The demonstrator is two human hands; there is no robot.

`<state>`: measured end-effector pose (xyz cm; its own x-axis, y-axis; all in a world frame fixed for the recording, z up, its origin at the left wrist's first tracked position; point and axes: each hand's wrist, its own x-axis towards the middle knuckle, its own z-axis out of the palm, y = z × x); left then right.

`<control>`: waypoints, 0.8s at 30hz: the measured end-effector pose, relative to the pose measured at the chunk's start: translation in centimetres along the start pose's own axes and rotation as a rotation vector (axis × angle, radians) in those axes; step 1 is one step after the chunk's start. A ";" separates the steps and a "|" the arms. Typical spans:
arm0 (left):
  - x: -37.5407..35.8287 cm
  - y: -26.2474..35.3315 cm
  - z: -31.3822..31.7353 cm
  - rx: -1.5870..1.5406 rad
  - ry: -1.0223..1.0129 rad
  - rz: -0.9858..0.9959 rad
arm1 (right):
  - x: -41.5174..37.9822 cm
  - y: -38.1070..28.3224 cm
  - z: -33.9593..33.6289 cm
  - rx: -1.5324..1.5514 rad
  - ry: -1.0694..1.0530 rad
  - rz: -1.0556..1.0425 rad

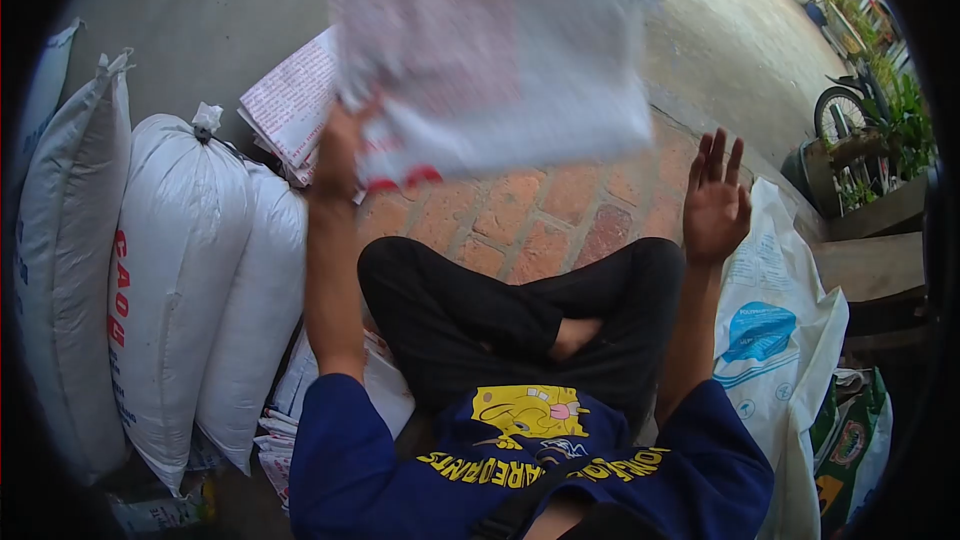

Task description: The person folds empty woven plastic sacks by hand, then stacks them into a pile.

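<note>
My left hand grips the lower left edge of a white woven sack with reddish print. The sack is folded flat, blurred by motion and held up in front of my crossed legs. Behind it and to the left lie stacked printed sacks, partly covered by it. My right hand is raised on the right with its fingers stretched out and its palm showing. It holds nothing and stands apart from the sack, nearest to a large white plastic bag with blue print.
Several full white sacks stand upright along the left. More folded sacks lie by my left elbow. Brick paving is in front of my legs. A green bag, plants and a wheel are at the right.
</note>
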<state>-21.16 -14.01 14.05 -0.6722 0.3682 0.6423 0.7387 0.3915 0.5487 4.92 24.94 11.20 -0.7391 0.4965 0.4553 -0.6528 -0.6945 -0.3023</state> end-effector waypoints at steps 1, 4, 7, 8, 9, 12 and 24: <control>2.4 -1.6 -2.3 0.184 0.086 0.100 | 0.8 0.1 0.4 0.055 -0.038 0.016; 10.0 -2.1 -7.6 -0.688 0.314 -0.436 | -0.4 -1.1 -2.4 -1.182 0.038 0.331; 9.9 -14.8 -10.0 -0.721 0.285 -0.599 | -6.7 -1.7 -9.5 -2.283 -0.022 0.636; 9.2 -18.7 -10.0 -0.697 0.246 -0.743 | -9.4 -1.1 -11.0 -2.373 0.222 0.808; 8.0 -21.2 -9.7 -0.632 0.216 -0.881 | -11.9 0.0 -9.9 -2.512 0.235 0.658; 2.8 -29.3 -8.2 -0.029 -0.053 -0.932 | -14.6 1.8 -7.9 -2.591 0.301 0.296; 2.8 -22.6 -2.6 1.141 0.021 -0.351 | -14.2 2.5 -6.8 -2.613 0.324 0.298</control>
<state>-39.61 -23.98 4.89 -0.8198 0.0812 0.5669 0.0373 0.9954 -0.0887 12.66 19.73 -1.72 -0.6316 0.7299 0.2614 0.6907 0.6829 -0.2378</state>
